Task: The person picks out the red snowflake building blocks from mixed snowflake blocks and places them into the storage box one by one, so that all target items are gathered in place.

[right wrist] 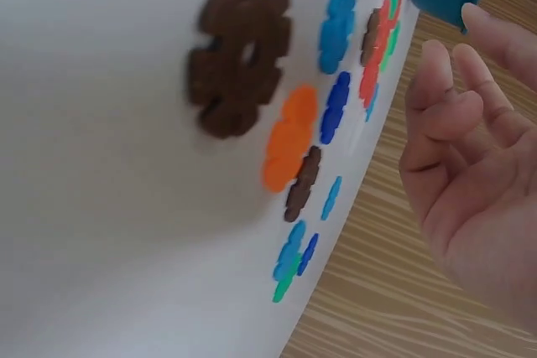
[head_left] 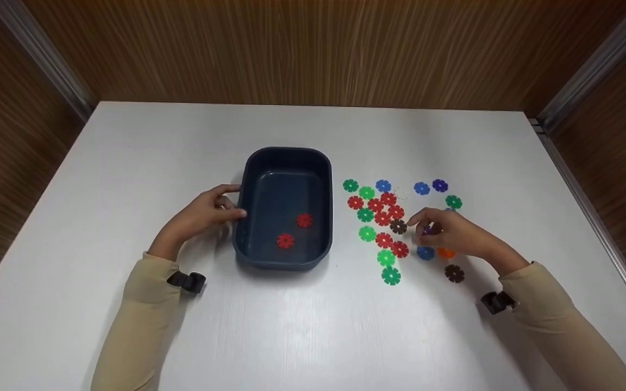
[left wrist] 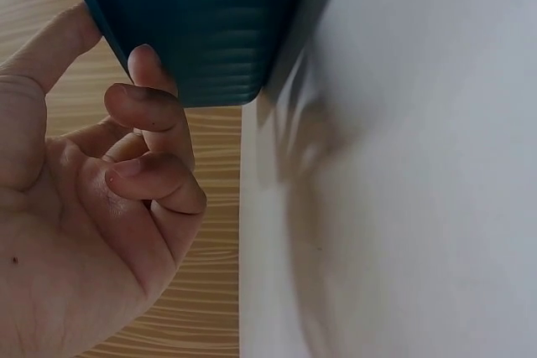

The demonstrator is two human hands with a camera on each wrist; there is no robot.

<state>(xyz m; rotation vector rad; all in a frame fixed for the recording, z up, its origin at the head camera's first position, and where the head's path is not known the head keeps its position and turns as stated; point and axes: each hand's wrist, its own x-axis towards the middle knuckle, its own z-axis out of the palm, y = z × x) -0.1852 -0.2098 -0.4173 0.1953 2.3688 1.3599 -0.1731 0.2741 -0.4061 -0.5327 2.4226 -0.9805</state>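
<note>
My left hand [head_left: 200, 215] holds the left rim of a dark blue plastic bin [head_left: 285, 265], thumb at the edge and the other fingers bent. In the left wrist view, that hand's fingertips meet the bin's outer wall [left wrist: 210, 31]. Two red snowflake discs [head_left: 285, 241] lie inside the bin. Over the loose discs to the right hovers my right hand [head_left: 449, 231], fingers loosely bent, with nothing visible between them. A brown disc [head_left: 398, 226] lies just left of its index fingertip. Partly hidden beneath this hand are purple, blue and orange discs [head_left: 446, 252].
Several red discs [head_left: 382, 218] cluster right of the bin, among green discs [head_left: 391, 276] and blue discs [head_left: 383, 185]. Another brown disc [head_left: 454, 273] lies nearer the front. Wood-grain panels [head_left: 313, 54] border the white table [head_left: 269, 336] behind and at both sides.
</note>
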